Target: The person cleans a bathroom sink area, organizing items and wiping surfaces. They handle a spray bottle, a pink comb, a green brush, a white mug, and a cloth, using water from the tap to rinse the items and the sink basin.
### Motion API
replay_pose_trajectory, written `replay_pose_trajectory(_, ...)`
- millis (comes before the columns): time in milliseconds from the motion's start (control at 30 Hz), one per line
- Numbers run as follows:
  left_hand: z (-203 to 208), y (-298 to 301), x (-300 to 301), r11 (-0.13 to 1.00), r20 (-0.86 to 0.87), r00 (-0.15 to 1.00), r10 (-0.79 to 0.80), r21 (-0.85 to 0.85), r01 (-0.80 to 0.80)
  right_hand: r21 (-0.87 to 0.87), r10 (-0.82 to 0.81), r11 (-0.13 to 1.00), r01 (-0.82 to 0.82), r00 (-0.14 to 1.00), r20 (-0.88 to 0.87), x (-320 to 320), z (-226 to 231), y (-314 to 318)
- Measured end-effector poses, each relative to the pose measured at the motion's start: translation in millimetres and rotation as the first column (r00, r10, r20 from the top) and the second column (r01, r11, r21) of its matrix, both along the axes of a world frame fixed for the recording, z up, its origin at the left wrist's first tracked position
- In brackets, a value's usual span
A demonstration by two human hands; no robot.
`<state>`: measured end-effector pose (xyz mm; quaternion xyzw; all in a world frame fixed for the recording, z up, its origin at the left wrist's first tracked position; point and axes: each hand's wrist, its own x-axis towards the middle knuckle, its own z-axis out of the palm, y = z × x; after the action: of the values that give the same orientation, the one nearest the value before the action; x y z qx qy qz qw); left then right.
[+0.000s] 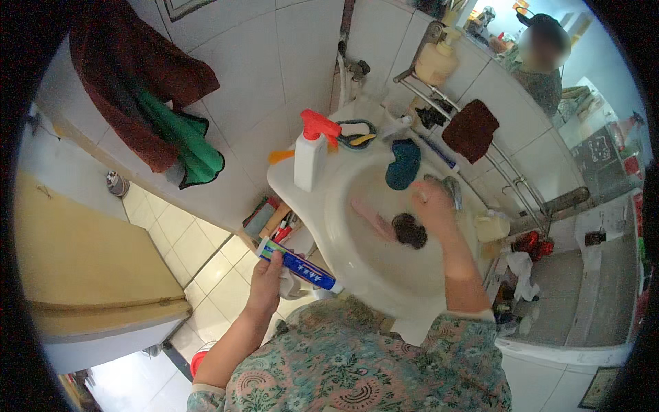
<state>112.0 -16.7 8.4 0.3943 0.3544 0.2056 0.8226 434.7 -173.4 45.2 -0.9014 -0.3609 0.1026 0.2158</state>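
This looks like a bathroom, probably in a home. A white sink (331,230) with a metal tap (451,187) stands against white wall tiles (244,58), and pale yellow tiles (180,238) cover the floor. Above the sink are a metal rail (519,180), a pump bottle (436,63) and a mirror (598,72). Dark towels (134,82) hang nearby, and a blue toothpaste-like tube (305,268) is at the sink's edge.
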Motion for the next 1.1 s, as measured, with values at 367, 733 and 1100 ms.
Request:
replay_pose_trajectory(367, 6.7, 26.8, -8.5, 0.995, -0.044, 0.994, 0.099, -0.03, -0.1, -0.712, 0.069, 0.662, 0.232, 0.928, 0.367, 230.1, -121.4, 7.2)
replay_pose_trajectory(733, 6.9, 36.3, 1.8, 0.988, -0.192, 0.971, 0.141, 0.082, -0.127, -0.187, 0.136, 0.98, -0.066, 0.911, 0.389, 43.4, 17.2, 0.6)
replay_pose_trajectory(1100, 22.5, 28.7, -21.6, 0.973, -0.124, 0.991, 0.051, 0.23, -0.021, 0.367, 0.438, 0.896, -0.249, 0.629, -0.643, -180.4, 4.7, 69.4)
